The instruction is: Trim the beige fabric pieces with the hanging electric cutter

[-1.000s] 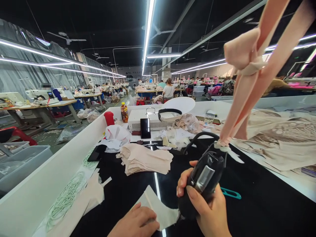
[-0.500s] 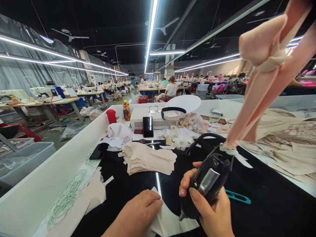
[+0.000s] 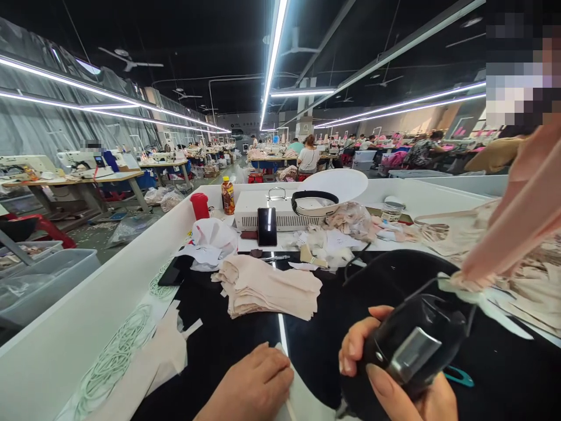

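My right hand (image 3: 394, 368) is wrapped round a black hand-held power tool (image 3: 432, 327) with a shiny metal plate on its side. Its narrow tip points down at the black work surface. Pink fabric strips (image 3: 508, 216), tied on with a pale cloth knot, hang the tool from above. Low in the middle, my left hand (image 3: 256, 383) has its fingers closed and pressed down on a pale fabric piece (image 3: 304, 394). A thin pale strip shows along that piece's edge under the fingers; what the fingertips pinch is partly hidden.
A stack of beige cut fabric pieces (image 3: 267, 286) lies ahead. Green cord coils (image 3: 118, 354) and beige scraps (image 3: 164, 356) lie left. Behind stand a phone (image 3: 267, 227), a white box (image 3: 258, 204) and a bottle (image 3: 228, 196). A teal-handled tool (image 3: 459, 376) lies right, partly hidden.
My right hand and the power tool have moved right and slightly down, and the pink strips have swung right. My left hand stays on the fabric, shifted only slightly.
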A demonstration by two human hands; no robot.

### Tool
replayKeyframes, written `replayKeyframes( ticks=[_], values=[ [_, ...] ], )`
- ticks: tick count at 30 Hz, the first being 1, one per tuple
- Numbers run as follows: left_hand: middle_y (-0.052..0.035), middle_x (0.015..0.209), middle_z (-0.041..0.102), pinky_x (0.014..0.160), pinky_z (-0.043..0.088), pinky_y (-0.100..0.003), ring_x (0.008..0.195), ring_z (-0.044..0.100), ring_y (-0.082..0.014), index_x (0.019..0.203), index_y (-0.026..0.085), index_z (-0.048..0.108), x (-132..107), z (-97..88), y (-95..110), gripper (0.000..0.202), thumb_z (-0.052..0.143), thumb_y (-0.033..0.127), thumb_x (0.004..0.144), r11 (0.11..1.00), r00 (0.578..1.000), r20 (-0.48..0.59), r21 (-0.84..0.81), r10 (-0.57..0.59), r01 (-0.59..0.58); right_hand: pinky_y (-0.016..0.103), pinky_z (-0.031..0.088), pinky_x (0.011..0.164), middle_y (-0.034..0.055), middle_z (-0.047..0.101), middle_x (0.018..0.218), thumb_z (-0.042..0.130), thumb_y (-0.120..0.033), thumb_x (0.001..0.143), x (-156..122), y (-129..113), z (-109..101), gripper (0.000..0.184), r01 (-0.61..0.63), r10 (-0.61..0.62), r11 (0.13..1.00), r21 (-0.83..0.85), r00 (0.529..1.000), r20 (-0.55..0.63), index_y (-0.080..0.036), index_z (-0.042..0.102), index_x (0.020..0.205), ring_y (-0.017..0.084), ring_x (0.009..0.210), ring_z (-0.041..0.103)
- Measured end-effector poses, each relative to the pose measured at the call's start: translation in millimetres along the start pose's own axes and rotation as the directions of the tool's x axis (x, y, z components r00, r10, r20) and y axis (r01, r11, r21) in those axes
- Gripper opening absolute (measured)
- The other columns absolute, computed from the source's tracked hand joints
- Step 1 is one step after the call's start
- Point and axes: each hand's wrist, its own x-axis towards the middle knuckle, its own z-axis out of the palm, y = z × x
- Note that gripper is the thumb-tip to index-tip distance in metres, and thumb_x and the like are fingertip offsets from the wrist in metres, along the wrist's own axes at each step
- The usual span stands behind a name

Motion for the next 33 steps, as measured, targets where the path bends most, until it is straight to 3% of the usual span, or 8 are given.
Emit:
replayKeyframes(
  ticks=[7,14,20,24,28,33],
  values=[
    [-0.0036,0.107,0.074,0.110,0.053,-0.030,0.105,0.074,-0.0151,0.114,0.021,0.064,-2.3,0.2,1.4,0.023,0.041,0.019,0.111,0.998,0.998,-0.037,-0.029,-0.050,0.049,0.029,0.056,0.066,-0.0029,0.068,0.083,0.084,-0.044,0.091,27.3,15.1,25.2,0.040,-0.024,0.029,0.997,0.078,0.997,-0.070,-0.032,0.061,0.121,0.015,0.067,0.065],
    [-0.0056,0.098,0.067,0.086,0.062,-0.024,0.092,0.073,-0.0175,0.112,0.018,0.066,-0.7,3.7,0.2,0.023,0.049,0.008,0.101,0.999,0.992,-0.120,-0.036,-0.027,0.023,0.029,0.058,0.062,-0.0035,0.070,0.082,0.084,-0.040,0.091,43.3,34.5,48.0,0.040,0.021,-0.022,0.992,0.123,1.000,0.005,-0.031,0.059,0.121,0.015,0.063,0.066],
    [-0.0063,0.100,0.065,0.087,0.063,-0.027,0.094,0.071,-0.0190,0.112,0.019,0.067,-8.1,21.4,-0.1,0.030,0.040,0.009,0.103,0.995,0.975,-0.209,-0.091,-0.068,0.049,0.027,0.058,0.063,-0.0047,0.069,0.082,0.082,-0.040,0.093,43.5,41.0,54.0,0.036,0.036,-0.039,0.991,0.129,0.999,0.019,-0.032,0.060,0.119,0.013,0.063,0.065],
    [-0.0063,0.102,0.065,0.083,0.061,-0.025,0.092,0.070,-0.0184,0.112,0.020,0.067,-16.8,33.7,-1.3,0.028,0.042,0.010,0.103,0.992,0.977,-0.192,-0.109,-0.089,0.069,0.026,0.057,0.063,-0.0047,0.068,0.082,0.082,-0.040,0.093,42.2,43.5,54.9,0.036,0.036,-0.040,0.991,0.125,0.999,0.027,-0.032,0.060,0.120,0.013,0.063,0.064],
    [-0.0062,0.104,0.066,0.084,0.061,-0.025,0.092,0.070,-0.0181,0.112,0.020,0.066,-17.9,33.1,-1.1,0.028,0.041,0.010,0.103,0.994,0.980,-0.176,-0.085,-0.088,0.074,0.025,0.057,0.063,-0.0043,0.068,0.083,0.082,-0.039,0.093,41.1,44.5,55.8,0.036,0.052,-0.057,0.990,0.131,0.998,0.032,-0.032,0.060,0.121,0.012,0.063,0.064],
    [-0.0060,0.100,0.066,0.084,0.062,-0.025,0.088,0.070,-0.0169,0.109,0.019,0.067,-11.8,27.2,-0.9,0.032,0.038,0.007,0.102,0.997,0.971,-0.229,-0.061,-0.068,0.055,0.024,0.056,0.061,-0.0041,0.068,0.083,0.081,-0.039,0.094,41.1,42.8,57.6,0.034,0.052,-0.059,0.988,0.144,0.997,0.043,-0.031,0.061,0.120,0.011,0.062,0.063]
  ],
)
